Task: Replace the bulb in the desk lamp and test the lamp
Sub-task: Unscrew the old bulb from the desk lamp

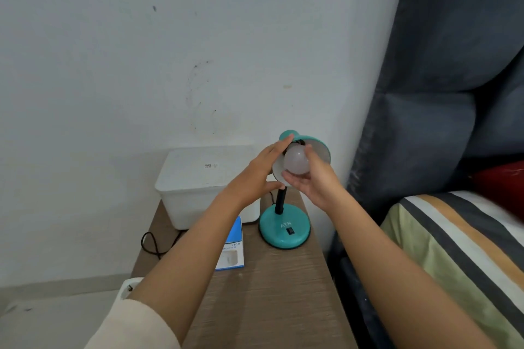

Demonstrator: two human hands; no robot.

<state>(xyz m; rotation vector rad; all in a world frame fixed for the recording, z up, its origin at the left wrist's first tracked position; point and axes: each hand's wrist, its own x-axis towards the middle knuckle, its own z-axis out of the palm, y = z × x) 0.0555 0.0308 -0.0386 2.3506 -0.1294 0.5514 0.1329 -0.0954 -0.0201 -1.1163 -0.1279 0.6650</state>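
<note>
A teal desk lamp stands on a wooden bedside table (272, 292); its round base (284, 231) carries a black rocker switch (289, 231), and its shade (319, 149) is tilted toward me. A white frosted bulb (296, 161) sits at the mouth of the shade. My right hand (310, 178) is wrapped around the bulb from below and from the right. My left hand (262, 170) grips the left side of the shade, thumb under its rim. Whether the bulb's base is seated in the socket is hidden.
A white lidded plastic box (204, 181) stands at the back of the table against the wall. A blue and white bulb carton (234, 249) lies under my left forearm. A black cord (151, 244) hangs off the table's left edge. A bed with a striped sheet (459, 249) is at right.
</note>
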